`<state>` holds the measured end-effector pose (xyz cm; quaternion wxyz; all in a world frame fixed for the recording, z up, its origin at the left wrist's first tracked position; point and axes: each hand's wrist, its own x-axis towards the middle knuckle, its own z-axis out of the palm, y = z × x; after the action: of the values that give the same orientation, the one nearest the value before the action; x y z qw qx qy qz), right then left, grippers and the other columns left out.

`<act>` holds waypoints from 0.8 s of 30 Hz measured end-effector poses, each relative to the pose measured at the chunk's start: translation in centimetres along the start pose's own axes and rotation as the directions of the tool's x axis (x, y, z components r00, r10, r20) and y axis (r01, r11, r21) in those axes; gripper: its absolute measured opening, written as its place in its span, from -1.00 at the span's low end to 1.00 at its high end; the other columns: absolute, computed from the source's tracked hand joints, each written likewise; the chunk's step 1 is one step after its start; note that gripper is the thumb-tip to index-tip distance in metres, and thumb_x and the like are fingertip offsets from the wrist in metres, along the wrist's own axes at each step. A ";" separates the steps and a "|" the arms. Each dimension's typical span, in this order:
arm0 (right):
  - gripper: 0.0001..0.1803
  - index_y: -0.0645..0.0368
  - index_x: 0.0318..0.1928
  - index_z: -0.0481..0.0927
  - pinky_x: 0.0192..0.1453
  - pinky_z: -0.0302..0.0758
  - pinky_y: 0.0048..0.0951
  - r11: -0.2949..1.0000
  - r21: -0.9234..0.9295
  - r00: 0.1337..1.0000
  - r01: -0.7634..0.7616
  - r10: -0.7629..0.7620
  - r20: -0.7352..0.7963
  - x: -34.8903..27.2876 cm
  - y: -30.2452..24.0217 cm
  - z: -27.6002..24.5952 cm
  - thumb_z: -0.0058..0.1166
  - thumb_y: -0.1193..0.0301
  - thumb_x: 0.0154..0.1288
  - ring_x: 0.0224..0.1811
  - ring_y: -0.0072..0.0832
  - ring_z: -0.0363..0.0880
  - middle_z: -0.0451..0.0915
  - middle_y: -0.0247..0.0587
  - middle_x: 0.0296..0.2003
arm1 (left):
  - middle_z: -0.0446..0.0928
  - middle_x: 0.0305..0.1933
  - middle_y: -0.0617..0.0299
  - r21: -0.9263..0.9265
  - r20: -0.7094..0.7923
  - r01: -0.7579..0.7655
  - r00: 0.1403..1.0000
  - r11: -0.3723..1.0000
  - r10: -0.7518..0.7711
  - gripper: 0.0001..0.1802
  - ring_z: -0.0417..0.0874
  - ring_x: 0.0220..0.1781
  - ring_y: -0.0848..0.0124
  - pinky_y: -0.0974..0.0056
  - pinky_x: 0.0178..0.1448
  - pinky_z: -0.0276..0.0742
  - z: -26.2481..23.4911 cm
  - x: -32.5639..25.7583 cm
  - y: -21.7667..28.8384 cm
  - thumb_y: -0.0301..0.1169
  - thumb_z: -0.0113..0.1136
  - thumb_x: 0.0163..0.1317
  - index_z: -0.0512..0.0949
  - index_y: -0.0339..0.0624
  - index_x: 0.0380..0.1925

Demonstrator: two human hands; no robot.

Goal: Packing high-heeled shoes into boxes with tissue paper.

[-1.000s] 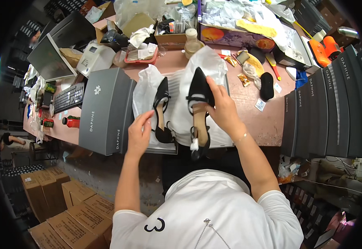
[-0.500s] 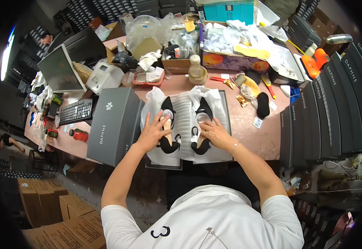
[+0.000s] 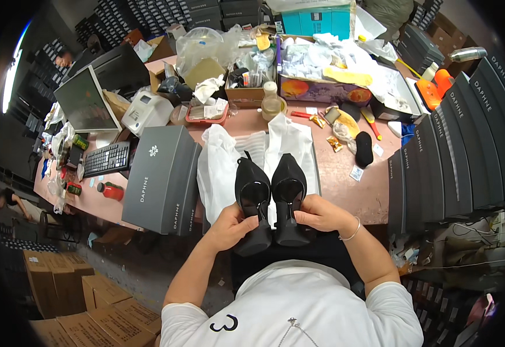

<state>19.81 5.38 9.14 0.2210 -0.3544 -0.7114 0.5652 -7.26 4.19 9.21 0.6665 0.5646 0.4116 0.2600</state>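
Two black shoes (image 3: 251,176): being held side by side, in front of white paper (image 3: 297,136)
Left hand (image 3: 229,227): thumb and fingers are clamping one shoe
Right hand (image 3: 326,216): likewise clamping the other, fingertips partly hidden

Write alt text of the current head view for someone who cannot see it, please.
A person's left hand and right hand hold a pair of black heeled shoes side by side, in front of white tissue paper on a pink table beside a dark grey box.
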 end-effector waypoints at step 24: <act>-0.42 0.28 0.29 0.31 0.14 0.43 -0.55 0.554 0.826 0.995 -0.102 0.069 0.076 0.0 4.2 2.3 -0.16 0.10 0.48 0.07 -0.59 0.49 0.51 -0.18 0.11 | 0.50 0.08 -0.01 -0.590 0.092 0.153 0.988 0.793 -0.123 -0.50 0.53 0.10 0.29 0.22 0.21 0.45 2.3 2.1 -1.1 -0.36 -0.06 0.28 0.30 -0.40 0.19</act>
<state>19.21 4.38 4.53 0.3215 -0.2334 -0.3481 0.8491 -4.32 4.35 7.69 0.8369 0.3015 0.3329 0.3128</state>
